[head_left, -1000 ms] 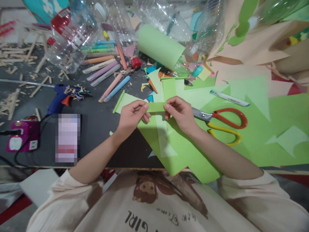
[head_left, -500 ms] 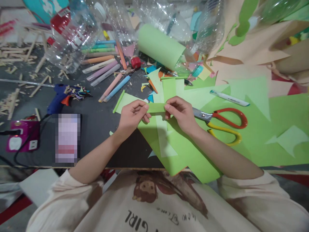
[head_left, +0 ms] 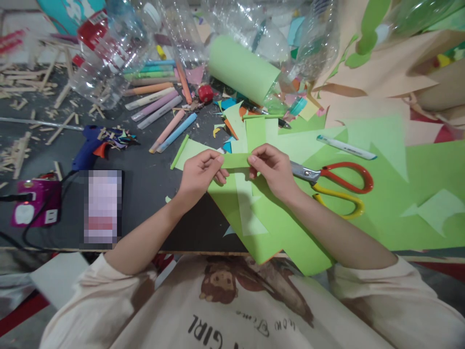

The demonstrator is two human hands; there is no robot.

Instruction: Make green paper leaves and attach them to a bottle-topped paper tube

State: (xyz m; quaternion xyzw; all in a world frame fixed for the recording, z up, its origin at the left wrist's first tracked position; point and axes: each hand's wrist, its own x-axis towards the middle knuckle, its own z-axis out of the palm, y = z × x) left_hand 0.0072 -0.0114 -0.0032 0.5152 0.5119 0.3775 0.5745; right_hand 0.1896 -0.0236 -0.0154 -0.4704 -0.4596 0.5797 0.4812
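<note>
A short strip of green paper [head_left: 236, 160] is stretched level between my two hands. My left hand [head_left: 203, 170] pinches its left end between thumb and fingers. At the other end, my right hand [head_left: 271, 167] grips it the same way. Beneath them lie green paper sheets [head_left: 301, 242], with paler green pieces on top. Scissors [head_left: 337, 186] with one red and one yellow handle rest just right of my right hand, their blades partly hidden behind it. A thin rolled green paper stick [head_left: 179, 151] lies left of my left hand.
A plastic bottle wrapped in green paper [head_left: 243, 68] lies behind my hands, near several markers [head_left: 160, 104]. To the left are a blue glue gun [head_left: 86, 148], a phone [head_left: 103, 208], a purple box with a cable [head_left: 36, 202] and wooden sticks [head_left: 25, 80]. A white marker [head_left: 347, 147] lies right.
Both hands keep hold of the paper strip in nearly the same place. The whole view has shifted very slightly; nothing else visibly differs.
</note>
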